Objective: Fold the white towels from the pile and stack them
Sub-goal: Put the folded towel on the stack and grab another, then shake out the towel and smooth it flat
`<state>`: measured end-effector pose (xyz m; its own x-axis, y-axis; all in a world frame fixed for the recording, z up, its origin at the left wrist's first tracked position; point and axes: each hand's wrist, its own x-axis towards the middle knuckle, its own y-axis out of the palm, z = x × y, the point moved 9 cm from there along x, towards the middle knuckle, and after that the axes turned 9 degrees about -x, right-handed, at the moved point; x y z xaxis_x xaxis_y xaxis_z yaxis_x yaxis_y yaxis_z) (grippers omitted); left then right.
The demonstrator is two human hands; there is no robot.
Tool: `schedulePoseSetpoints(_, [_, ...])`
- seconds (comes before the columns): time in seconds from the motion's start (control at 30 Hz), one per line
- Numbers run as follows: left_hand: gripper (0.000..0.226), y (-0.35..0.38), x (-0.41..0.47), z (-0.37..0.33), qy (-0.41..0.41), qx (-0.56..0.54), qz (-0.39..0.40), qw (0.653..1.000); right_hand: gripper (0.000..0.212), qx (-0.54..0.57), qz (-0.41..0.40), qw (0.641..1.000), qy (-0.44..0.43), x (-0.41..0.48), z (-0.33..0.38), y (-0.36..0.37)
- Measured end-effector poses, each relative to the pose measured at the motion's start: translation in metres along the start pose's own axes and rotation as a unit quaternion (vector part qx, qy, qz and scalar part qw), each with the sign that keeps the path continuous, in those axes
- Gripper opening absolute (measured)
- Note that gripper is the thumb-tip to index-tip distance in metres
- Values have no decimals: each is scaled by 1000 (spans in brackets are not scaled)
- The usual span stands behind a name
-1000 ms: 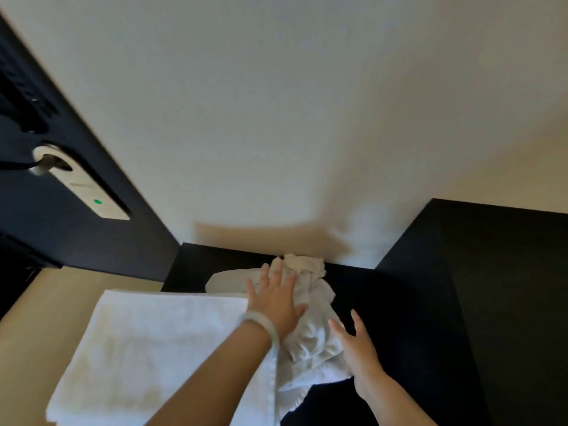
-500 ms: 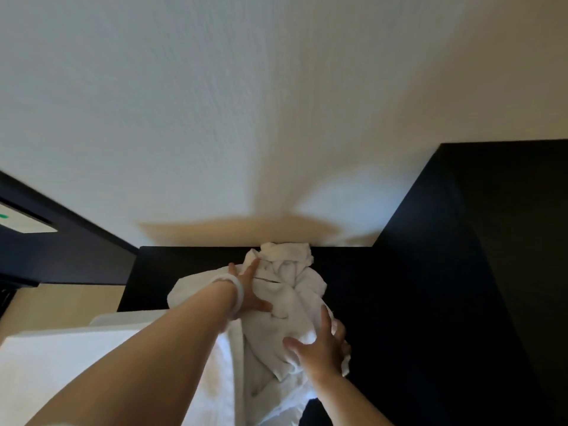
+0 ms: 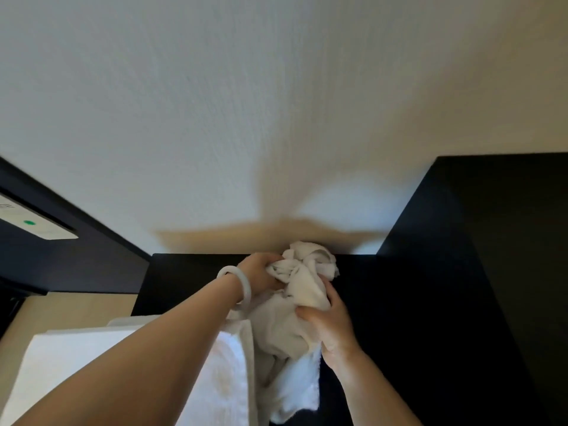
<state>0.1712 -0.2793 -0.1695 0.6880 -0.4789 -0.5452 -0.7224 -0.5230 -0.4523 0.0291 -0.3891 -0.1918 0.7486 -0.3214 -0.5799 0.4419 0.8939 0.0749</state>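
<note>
You are reaching forward with both hands into the pile (image 3: 302,278) of white towels, which is lying crumpled on the dark worktop (image 3: 184,272) at the foot of the wall (image 3: 276,118). Your left hand (image 3: 259,272) is gripping the left side of the bunch. Its fingers (image 3: 272,259) are curling tightly into the cloth, and their tips are hiding in the folds. A pale bracelet (image 3: 244,292) is sitting on that wrist.

Your right hand (image 3: 327,324) is holding the same bunch from the near right side. The thumb is pressing on the front of the cloth and the other fingers are wrapping round it, so this hand is also closing firmly on the towel.

The top of the pile is twisting into a lump that is touching the wall. The lower part is trailing toward you between your two arms — I cannot tell how many towels are in it.

A folded towel (image 3: 129,364) is lying flat at the lower left, passing under your left forearm, and its right edge is touching the crumpled cloth. On the right a black cabinet (image 3: 476,256) is standing against the wall. At the far left a white device (image 3: 46,232) is showing a green light.
</note>
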Motion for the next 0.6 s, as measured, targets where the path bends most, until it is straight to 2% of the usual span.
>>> schedulePoseSetpoints(0.1, [39, -15, -20, -52, 50, -107, -17, 993, 72, -1, -19, 997, -72, -24, 63, -22])
schedulePoseSetpoints(0.2, [50, -24, -46, -127, 111, -164, -17, 980, 71, -82, -82, 983, -139, -67, 146, -51])
schedulePoseSetpoints(0.3, [43, -31, -82, -202, 183, -185, -26, 965, 65, -148, -127, 962, -191, -118, 216, -77])
schedulePoseSetpoints(0.4, [35, -29, -122, -277, 252, -188, -29, 949, 64, -147, -140, 954, -220, -169, 268, -116])
schedulePoseSetpoints(0.6, [32, 9, -193, -409, 359, -156, -36, 920, 68, -160, -150, 939, -265, -256, 337, -211])
